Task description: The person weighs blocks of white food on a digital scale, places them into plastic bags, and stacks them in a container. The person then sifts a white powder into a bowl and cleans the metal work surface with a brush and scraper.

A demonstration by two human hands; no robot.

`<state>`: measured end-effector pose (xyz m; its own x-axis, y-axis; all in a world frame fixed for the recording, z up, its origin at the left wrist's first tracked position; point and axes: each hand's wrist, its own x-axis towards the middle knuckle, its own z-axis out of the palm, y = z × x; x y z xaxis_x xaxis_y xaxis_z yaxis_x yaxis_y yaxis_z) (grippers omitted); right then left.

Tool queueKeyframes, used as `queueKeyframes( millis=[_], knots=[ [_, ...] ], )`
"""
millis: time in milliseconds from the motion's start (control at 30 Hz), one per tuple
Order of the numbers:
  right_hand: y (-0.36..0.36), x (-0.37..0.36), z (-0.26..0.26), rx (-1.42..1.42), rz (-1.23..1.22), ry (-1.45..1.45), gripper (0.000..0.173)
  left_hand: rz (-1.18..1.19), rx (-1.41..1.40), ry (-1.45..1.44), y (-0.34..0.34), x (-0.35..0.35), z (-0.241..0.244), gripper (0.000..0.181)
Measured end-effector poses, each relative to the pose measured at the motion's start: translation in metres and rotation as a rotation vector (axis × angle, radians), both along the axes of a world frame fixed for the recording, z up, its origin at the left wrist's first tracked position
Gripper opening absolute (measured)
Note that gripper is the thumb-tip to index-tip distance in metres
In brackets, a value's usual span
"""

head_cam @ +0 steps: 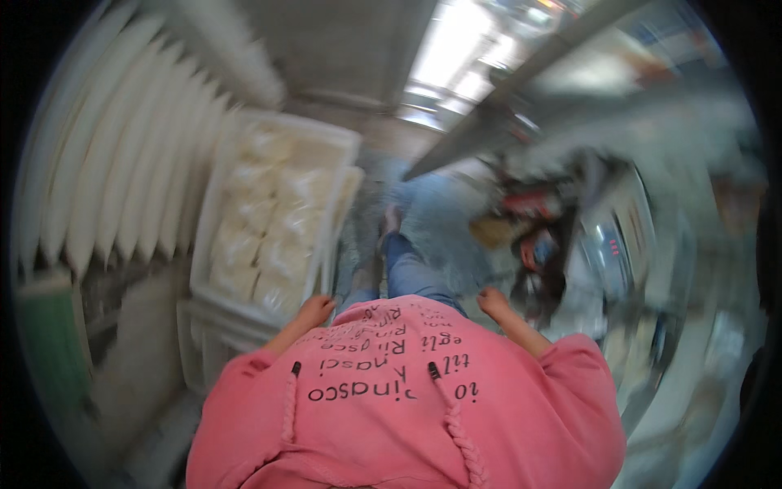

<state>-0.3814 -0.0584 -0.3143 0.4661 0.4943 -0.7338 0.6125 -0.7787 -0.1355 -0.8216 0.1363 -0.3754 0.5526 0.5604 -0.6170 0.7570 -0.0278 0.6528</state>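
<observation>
My left hand (316, 310) hangs by my hip, its fingers curled and nothing visible in them. It is nearest the low corner of a white plastic crate (349, 139). Inside that crate lie rows of pale blocks in clear plastic wrap (299, 189). On the other side, my right hand (492, 301) is loosely closed beside my thigh, with no object seen in it. Motion blur hides the finger detail of both hands. Between them are my pink hooded top (366, 428) and my legs in blue jeans (412, 269).
Long pale sheets (122, 140) hang in a row at the left, above a green panel (49, 336). A grey floor (452, 226) stretches ahead towards a bright opening (452, 55). At the right, blurred clutter (537, 244) sits by a device with red digits (614, 246).
</observation>
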Motion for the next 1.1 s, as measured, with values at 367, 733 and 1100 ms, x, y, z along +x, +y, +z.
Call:
queueKeyframes(
  millis=[367,733,1100],
  knots=[
    [-0.285,-0.066,-0.009,0.448,-0.439,0.039,0.019,-0.677,0.14,0.317,-0.033,0.054,-0.046,0.03],
    [-0.518,0.165,0.064,0.876,-0.698,-0.477,0.016,-0.791,0.364,-0.422,-0.387,0.545,0.12,0.038],
    [-0.589,0.369,0.195,-0.088,0.101,-0.577,0.048,-0.527,-0.135,-0.809,-0.57,0.774,0.2,0.011]
  ],
)
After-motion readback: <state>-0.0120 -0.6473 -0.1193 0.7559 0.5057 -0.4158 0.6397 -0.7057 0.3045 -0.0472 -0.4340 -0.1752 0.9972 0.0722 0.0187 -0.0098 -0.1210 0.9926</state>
